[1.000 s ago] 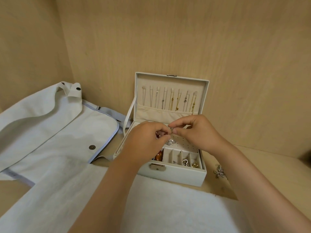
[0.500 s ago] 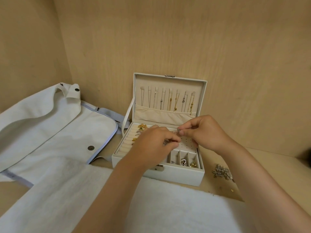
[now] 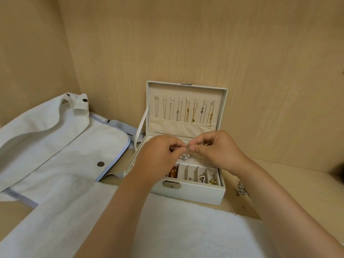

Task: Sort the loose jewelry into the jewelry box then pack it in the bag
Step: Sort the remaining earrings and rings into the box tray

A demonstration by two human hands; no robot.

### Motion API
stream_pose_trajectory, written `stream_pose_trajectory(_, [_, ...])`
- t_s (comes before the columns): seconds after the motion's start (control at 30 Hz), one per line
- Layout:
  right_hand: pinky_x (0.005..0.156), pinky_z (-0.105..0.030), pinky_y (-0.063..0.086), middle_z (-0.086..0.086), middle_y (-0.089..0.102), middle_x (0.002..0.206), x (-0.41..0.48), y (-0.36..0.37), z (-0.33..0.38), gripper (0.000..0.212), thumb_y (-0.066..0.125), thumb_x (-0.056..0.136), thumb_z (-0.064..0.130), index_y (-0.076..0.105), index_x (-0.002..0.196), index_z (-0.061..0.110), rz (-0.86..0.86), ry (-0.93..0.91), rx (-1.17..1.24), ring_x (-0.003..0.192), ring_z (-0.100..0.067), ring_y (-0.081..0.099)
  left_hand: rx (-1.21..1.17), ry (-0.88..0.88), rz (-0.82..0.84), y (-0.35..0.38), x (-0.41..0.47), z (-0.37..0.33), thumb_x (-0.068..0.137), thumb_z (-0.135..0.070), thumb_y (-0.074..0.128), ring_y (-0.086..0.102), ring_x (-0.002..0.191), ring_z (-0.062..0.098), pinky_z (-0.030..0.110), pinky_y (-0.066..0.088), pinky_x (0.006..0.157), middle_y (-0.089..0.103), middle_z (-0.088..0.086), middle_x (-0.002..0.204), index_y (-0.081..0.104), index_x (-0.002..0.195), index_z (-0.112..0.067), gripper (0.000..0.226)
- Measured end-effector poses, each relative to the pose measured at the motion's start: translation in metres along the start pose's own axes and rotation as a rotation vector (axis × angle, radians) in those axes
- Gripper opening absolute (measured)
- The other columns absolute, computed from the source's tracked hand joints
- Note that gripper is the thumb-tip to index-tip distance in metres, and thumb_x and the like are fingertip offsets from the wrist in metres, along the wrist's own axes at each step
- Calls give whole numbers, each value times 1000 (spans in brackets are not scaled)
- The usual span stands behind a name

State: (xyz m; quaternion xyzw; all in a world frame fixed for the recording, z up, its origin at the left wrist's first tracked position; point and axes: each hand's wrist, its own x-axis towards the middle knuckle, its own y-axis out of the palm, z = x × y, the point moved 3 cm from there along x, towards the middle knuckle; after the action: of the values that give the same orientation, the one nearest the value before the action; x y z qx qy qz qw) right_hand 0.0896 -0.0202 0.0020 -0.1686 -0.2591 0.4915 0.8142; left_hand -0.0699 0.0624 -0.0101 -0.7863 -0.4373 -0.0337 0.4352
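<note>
The small silver piece (image 3: 188, 145) is a tiny, glinting bit of metal, too small to make out its form, and it sits over the open jewelry box (image 3: 195, 194), just above the box's perforated cream panel (image 3: 202, 162). The left hand (image 3: 158, 155) and the right hand (image 3: 217, 149) meet over it, each pinching it between curled thumb and fingertips, knuckles nearly touching. The box is pale grey-white with a cream lining and a metal latch (image 3: 171, 184) on its front wall. Its lid (image 3: 186, 90) stands upright against the back wall, with a row of silver and gold chains (image 3: 186, 112) hanging above a fabric pocket. Two sparkling silver items (image 3: 186, 156) lie on the panel. In the front row of narrow compartments are an amber-brown piece (image 3: 173, 173), a heart-shaped pendant (image 3: 202, 178) and a gold item (image 3: 213, 181). The box stands on a light wooden shelf (image 3: 297, 192), its front edge touching a white towel (image 3: 186, 229). A pile of loose jewelry (image 3: 241, 189) lies on the wood just right of the box. The pale bag (image 3: 65, 146), trimmed in blue with snap buttons, lies flat to the left.
</note>
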Motion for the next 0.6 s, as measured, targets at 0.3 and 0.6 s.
stream_pose_trajectory(0.3, [71, -26, 56, 24, 68, 72, -13, 6, 6, 11, 79, 79, 27, 74, 73, 35, 12, -153, -512, 74, 5, 64, -115, -108, -44, -9, 2, 15, 88, -31, 71, 60, 72, 1, 35, 58, 78, 66, -16, 80, 70, 98, -31, 10])
stream_pose_trajectory(0.6, [66, -23, 46, 18, 66, 84, -14, 15, 12, 9, 72, 83, 28, 70, 77, 34, 10, -303, -701, 79, -1, 59, -92, -66, -15, -7, 1, 11, 90, -31, 69, 57, 75, -6, 21, 51, 74, 68, -17, 83, 73, 98, -32, 9])
